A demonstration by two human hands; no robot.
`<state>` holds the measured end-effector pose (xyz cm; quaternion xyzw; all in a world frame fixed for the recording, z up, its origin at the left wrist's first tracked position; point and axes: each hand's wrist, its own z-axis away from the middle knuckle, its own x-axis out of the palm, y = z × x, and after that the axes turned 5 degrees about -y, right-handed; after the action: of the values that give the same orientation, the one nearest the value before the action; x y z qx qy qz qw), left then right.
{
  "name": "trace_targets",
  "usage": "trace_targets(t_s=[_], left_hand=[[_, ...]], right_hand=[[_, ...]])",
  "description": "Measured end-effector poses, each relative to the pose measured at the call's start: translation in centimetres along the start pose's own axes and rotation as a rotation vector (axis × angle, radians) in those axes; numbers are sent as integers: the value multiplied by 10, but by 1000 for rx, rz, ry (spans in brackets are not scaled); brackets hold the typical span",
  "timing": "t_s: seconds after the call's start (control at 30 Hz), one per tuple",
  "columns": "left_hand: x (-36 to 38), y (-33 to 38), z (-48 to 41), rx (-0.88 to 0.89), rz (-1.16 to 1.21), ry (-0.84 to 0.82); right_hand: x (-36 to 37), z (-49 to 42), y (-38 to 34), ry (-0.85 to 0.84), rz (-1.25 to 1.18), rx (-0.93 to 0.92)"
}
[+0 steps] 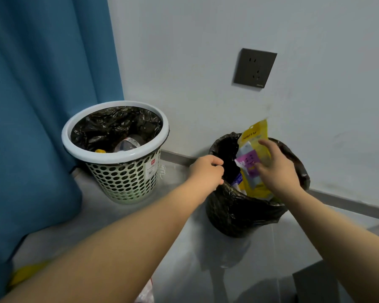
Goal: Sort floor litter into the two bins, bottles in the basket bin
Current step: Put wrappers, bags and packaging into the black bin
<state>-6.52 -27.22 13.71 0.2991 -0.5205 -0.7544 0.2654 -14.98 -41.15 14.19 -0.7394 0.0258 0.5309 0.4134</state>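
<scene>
A: What is found at the left?

B: The basket bin (118,173) is stood beside the blue curtain (42,106), at ten o'clock from the black-lined bin (245,215). A clear bottle (127,144) is already lodged inside it, as the task requires.

A: And the hands?

B: The left hand (206,173) is curled over the black-lined bin's rim at nine o'clock, seemingly so the mouth is kept open. The right hand (276,169) is laid, fingers nearly straight, against a yellow packet (253,132) and a purple wrapper (248,160). Both are stood half out of the mouth at one o'clock. The thumb is hidden, and a downward push is judged likely.

A: Is litter left?

B: Something yellow (29,274) is glimpsed on the floor (118,226) at seven o'clock, too blurred to be named.
</scene>
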Motion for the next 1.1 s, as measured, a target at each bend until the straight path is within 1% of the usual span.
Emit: trace_targets(t_s=[0.1,0.23,0.4,0.5,0.57,0.63,0.77,0.83,0.93,1.1], left_hand=[[4,-6,-3,-11,-5,-4],[5,-12,-3,7,-29,-23],[-3,-25,-2,17,-90,-11],[-13,-36,1,17,-137,-15],[-22,-43,5,14,-179,-6],[-32,-52,9,7,-213,12],[-56,-73,20,-2,-303,75],[-69,-84,30,-6,-353,101],[-90,-107,48,-39,-440,122],[-117,-156,75,-149,-561,141]], right_hand=[[13,-2,10,-116,79,32],[25,-7,19,-188,122,86],[31,-8,21,-217,115,113],[34,-6,17,-197,147,114],[36,-4,8,-134,155,71],[39,2,-7,-72,128,-22],[55,21,-42,-50,105,-244],[69,33,-56,-90,90,-298],[95,54,-69,-204,81,-332],[151,91,-71,-430,138,-324]])
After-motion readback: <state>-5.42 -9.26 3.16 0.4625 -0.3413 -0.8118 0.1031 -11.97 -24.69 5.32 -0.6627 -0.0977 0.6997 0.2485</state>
